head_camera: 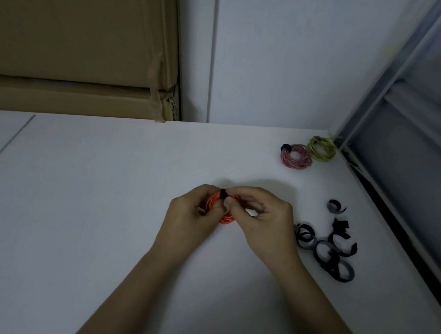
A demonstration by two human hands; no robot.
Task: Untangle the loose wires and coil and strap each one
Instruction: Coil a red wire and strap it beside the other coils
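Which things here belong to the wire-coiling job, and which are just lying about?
Job: orange coil, black strap, left hand, right hand, pink coil, yellow-green coil, spare straps.
Lying about: cardboard box, metal frame.

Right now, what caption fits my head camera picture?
Both hands wrap a black strap around an orange wire coil.

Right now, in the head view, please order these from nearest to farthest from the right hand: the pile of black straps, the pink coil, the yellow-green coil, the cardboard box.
From the right hand:
1. Pile of black straps, just to its right.
2. Pink coil, far right of the table.
3. Yellow-green coil, right corner, touching the pink coil.
4. Cardboard box, behind the table, on the left.
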